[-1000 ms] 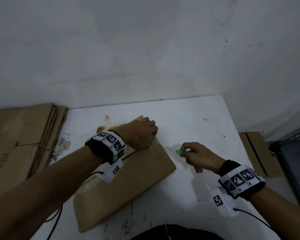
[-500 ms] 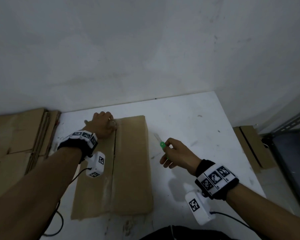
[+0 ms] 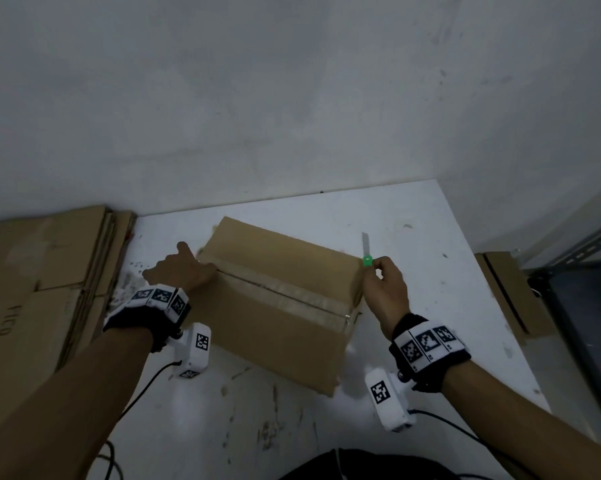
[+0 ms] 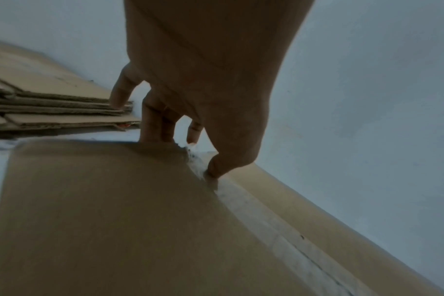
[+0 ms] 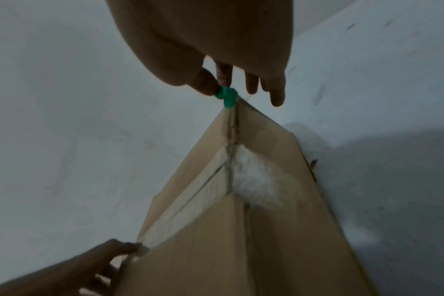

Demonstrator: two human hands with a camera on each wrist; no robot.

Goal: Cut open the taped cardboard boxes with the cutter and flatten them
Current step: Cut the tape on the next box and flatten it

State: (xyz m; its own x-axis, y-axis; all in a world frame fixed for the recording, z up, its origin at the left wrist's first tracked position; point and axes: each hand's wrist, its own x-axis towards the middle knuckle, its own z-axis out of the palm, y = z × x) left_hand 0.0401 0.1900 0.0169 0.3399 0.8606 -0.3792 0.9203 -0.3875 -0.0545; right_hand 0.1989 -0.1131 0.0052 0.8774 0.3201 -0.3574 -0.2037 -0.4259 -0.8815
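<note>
White table [image 3: 413, 216] against a grey wall; a stack of flattened cardboard [image 3: 42, 271] sits off its left edge, another flat piece [image 3: 510, 292] on the floor to the right.

Cardboard box [image 3: 278, 306] stands assembled mid-table, turned at an angle, a strip of clear tape [image 3: 292, 296] running along the centre seam of its top from left end to right end. A dark line shows along the tape — whether that is a cut or just the flap gap, cannot tell.

Left hand [image 3: 181, 271] grips the left end of the box: thumb pressed on top at the tape's end, fingers curled down over the edge, as the left wrist view shows [image 4: 210, 112].

Right hand [image 3: 385, 289] at the far right corner, pinching the cutter [image 3: 366, 252] between thumb and forefinger at its green slider, the other fingers loose — blade extended and pointing away from the body, clear of the box top.

Step in hand, as I read it: setting the blade to the tape.

To do it well:
- Bring the tip down onto the seam at the right end, shallow angle, little blade out.
- Draw along the flap gap, not across the cardboard.
- Keep the left thumb off the cut line; it sits right on the tape end now, so stop short or shift it aside.
- Hold the box down firmly; it looks light and likely to slide.
</note>
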